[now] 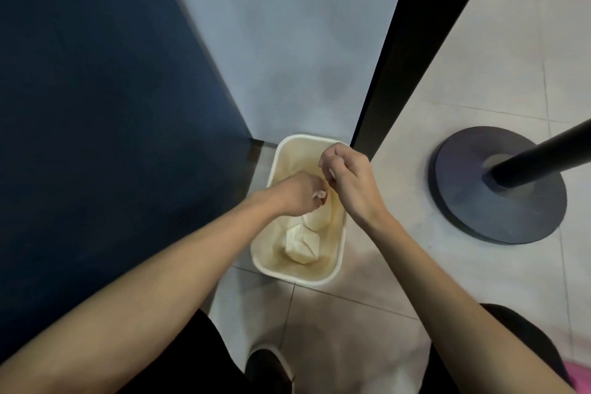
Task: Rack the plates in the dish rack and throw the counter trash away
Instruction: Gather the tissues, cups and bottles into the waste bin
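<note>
- While both hands hang over it, the cream rectangular plastic waste bin stands on the pale tiled floor, a little toward 6 o'clock from the middle of the view, tucked into a corner.
- The left hand reaches in from 7 o'clock, knuckles up, and its fingertips appear to pinch a small white scrap directly above the bin's opening. The scrap is too small and blurred to identify.
- The right hand comes in from 5 o'clock and sits just beside the left, over the bin's 1 o'clock corner. Its fingers are curled in tight, and nothing shows in them, though the palm side is hidden.
- Crumpled white paper already lies on the bin's bottom toward 6 o'clock, with another pale piece just past it at 12 o'clock.
- Judging by this, the trash half of the task is nearly finished: some waste is in, and the last scrap only needs letting go.
- Neither plates nor dish rack are in view, so I cannot tell whether racking is done or left.
- A dark blue panel fills 9 o'clock; a round dark grey stand base sits at 3 o'clock, well apart from the bin.
</note>
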